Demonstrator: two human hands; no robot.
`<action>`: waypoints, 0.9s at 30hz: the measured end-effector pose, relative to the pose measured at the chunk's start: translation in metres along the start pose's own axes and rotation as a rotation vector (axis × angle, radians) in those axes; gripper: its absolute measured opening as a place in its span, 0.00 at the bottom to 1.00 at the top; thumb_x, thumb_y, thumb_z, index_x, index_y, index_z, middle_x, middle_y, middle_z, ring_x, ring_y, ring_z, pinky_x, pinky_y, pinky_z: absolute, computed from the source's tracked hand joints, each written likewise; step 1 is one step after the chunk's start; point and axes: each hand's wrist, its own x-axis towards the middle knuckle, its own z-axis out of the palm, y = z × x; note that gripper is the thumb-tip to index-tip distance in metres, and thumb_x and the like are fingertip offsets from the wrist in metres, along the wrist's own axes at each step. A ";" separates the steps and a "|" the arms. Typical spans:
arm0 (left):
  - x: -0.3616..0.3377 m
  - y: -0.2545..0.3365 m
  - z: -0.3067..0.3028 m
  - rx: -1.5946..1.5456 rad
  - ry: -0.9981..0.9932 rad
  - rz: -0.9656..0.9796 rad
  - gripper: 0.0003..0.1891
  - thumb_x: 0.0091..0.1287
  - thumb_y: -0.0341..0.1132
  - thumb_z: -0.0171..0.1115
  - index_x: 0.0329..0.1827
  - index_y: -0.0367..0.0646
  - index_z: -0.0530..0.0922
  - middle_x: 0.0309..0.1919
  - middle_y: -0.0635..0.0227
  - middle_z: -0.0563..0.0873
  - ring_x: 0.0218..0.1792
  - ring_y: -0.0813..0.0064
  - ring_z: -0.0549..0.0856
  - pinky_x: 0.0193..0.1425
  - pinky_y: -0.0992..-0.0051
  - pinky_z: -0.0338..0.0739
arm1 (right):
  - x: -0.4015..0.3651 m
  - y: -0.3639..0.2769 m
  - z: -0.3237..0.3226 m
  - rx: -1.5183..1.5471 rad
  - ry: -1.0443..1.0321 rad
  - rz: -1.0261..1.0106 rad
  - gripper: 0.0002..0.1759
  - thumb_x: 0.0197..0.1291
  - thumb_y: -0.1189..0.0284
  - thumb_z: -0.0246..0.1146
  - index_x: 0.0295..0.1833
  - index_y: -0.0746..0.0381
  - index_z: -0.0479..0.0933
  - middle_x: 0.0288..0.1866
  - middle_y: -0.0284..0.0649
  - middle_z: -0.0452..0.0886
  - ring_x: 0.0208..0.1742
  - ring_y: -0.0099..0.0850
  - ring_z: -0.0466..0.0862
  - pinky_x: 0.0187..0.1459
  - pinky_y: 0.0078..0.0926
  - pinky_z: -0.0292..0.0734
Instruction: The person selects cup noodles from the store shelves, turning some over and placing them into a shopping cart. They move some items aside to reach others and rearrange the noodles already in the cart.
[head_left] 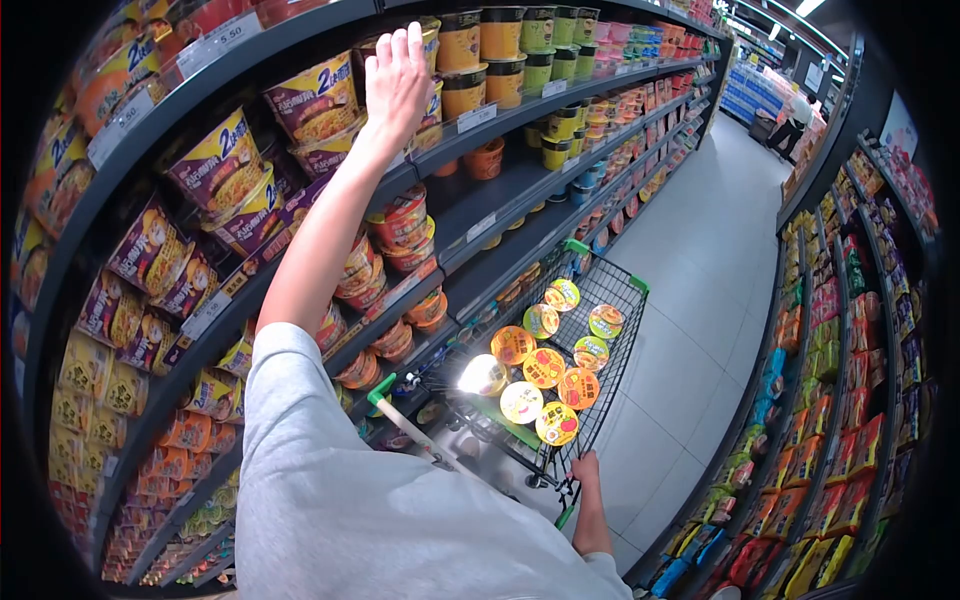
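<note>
My left hand is raised high against the upper shelf, fingers spread and holding nothing. It is beside a purple noodle bowl and close to a yellow cup. My right hand is low, closed around the right end of the shopping cart's handle. The wire cart stands in front of me, with several round noodle bowls lying lid-up in its basket. My grey sleeve fills the lower middle of the view.
Dark shelves packed with cup and bowl noodles run along the left. Another shelf of packets lines the right. A pale tiled aisle stretches ahead, with a person far off at its end.
</note>
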 end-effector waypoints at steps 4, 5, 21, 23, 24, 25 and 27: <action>-0.016 0.008 -0.022 -0.111 0.030 -0.058 0.40 0.56 0.43 0.80 0.71 0.42 0.70 0.63 0.59 0.75 0.65 0.57 0.74 0.64 0.59 0.73 | -0.003 -0.001 0.000 -0.002 0.006 0.022 0.18 0.60 0.78 0.62 0.51 0.75 0.66 0.45 0.61 0.82 0.27 0.48 0.91 0.30 0.39 0.88; -0.020 0.011 -0.029 -0.164 0.043 -0.085 0.39 0.56 0.43 0.79 0.70 0.43 0.71 0.63 0.60 0.75 0.65 0.57 0.73 0.64 0.59 0.72 | -0.003 -0.002 -0.001 -0.004 0.005 0.031 0.18 0.60 0.78 0.62 0.51 0.75 0.66 0.45 0.61 0.82 0.27 0.48 0.91 0.30 0.39 0.88; -0.082 0.102 -0.045 -2.074 -0.057 -1.496 0.60 0.66 0.68 0.68 0.85 0.38 0.44 0.82 0.42 0.51 0.80 0.49 0.61 0.70 0.51 0.77 | -0.010 -0.002 0.001 -0.147 0.085 -0.001 0.20 0.59 0.73 0.65 0.53 0.72 0.71 0.43 0.59 0.87 0.35 0.47 0.92 0.47 0.42 0.86; -0.057 0.089 -0.043 -2.128 -0.019 -1.514 0.60 0.66 0.66 0.69 0.84 0.34 0.44 0.81 0.42 0.53 0.78 0.52 0.65 0.67 0.54 0.79 | -0.006 -0.001 0.003 -0.114 0.068 0.051 0.19 0.59 0.73 0.66 0.53 0.71 0.72 0.43 0.59 0.87 0.34 0.46 0.92 0.47 0.42 0.86; -0.046 0.081 -0.042 -2.129 0.014 -1.533 0.60 0.66 0.65 0.69 0.84 0.33 0.45 0.81 0.43 0.53 0.76 0.53 0.67 0.65 0.56 0.80 | -0.010 -0.007 -0.001 -0.079 0.044 0.091 0.21 0.58 0.73 0.67 0.54 0.71 0.72 0.45 0.59 0.87 0.41 0.49 0.92 0.50 0.44 0.85; -0.036 0.074 -0.039 -2.131 0.047 -1.552 0.60 0.66 0.64 0.70 0.83 0.31 0.45 0.81 0.44 0.54 0.74 0.55 0.69 0.63 0.58 0.81 | -0.008 -0.003 0.001 -0.095 0.058 0.072 0.21 0.58 0.72 0.67 0.54 0.71 0.72 0.46 0.59 0.87 0.43 0.51 0.91 0.52 0.44 0.85; -0.014 0.063 -0.038 -2.020 0.231 -1.747 0.36 0.68 0.58 0.71 0.62 0.36 0.70 0.61 0.58 0.73 0.57 0.66 0.77 0.51 0.63 0.83 | -0.002 0.003 0.005 -0.122 0.088 0.035 0.21 0.57 0.72 0.67 0.54 0.70 0.72 0.47 0.60 0.87 0.49 0.54 0.90 0.54 0.46 0.84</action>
